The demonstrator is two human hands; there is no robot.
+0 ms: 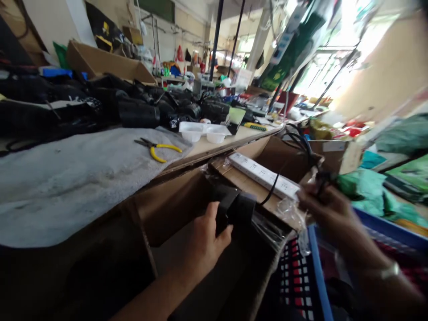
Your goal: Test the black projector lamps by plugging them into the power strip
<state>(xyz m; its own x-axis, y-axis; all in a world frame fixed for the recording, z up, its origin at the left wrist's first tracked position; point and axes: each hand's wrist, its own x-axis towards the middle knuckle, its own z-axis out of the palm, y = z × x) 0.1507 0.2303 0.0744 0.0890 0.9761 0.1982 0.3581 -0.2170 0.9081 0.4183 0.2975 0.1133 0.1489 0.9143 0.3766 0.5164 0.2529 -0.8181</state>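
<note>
My left hand is wrapped around a black boxy device at the edge of an open cardboard box. A black cable runs from that device across a white power strip lying on the box flap. My right hand is blurred, its fingers pinched on a black plug at the end of dark cords. A watch shows on my right wrist. Crinkled clear plastic wrap lies between both hands.
A grey cloth covers the bench at left, with yellow-handled pliers on it. Many black devices are piled behind, beside white plastic trays. A blue crate and green bags sit at right.
</note>
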